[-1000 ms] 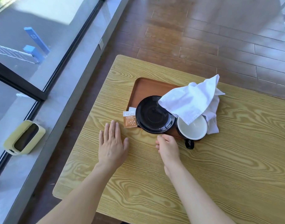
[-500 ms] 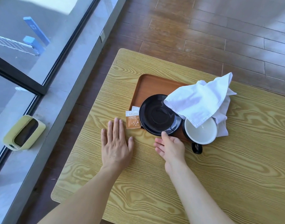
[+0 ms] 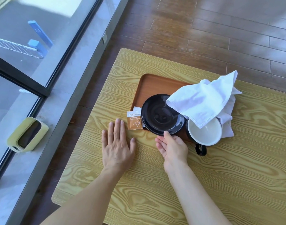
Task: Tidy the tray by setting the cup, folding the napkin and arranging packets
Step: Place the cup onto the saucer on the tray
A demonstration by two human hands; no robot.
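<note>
— So how far along is the tidying, going from the left?

— Hardly begun, I'd judge. The left hand (image 3: 117,147) lies flat on the desk (image 3: 236,168), fingers straight and holding nothing, just short of the packets (image 3: 134,120).

— Where are the packets?

— At the near left corner of the tray (image 3: 152,85). An orange packet hangs over the tray's edge onto the desk, and a white one peeks out behind it. Both are tucked against the rim of the saucer (image 3: 161,116), so they are not arranged.

— And the saucer?

— It sits on the tray with its near rim over the tray's edge. The right hand (image 3: 173,146) is at that rim, thumb on top and fingers reaching below; its grip looks like the start of a pinch on the saucer, though I cannot tell how firmly it has closed.

— The cup?

— The cup (image 3: 203,132) stands upright beside the saucer, not on it, at the near edge of the tray with its handle pointing out over the desk. So it is not yet set.

— The napkin?

— The napkin (image 3: 203,99) is a crumpled heap draped over the far side of the saucer and into the cup's mouth. It is unfolded. All three steps look to be left.
</note>
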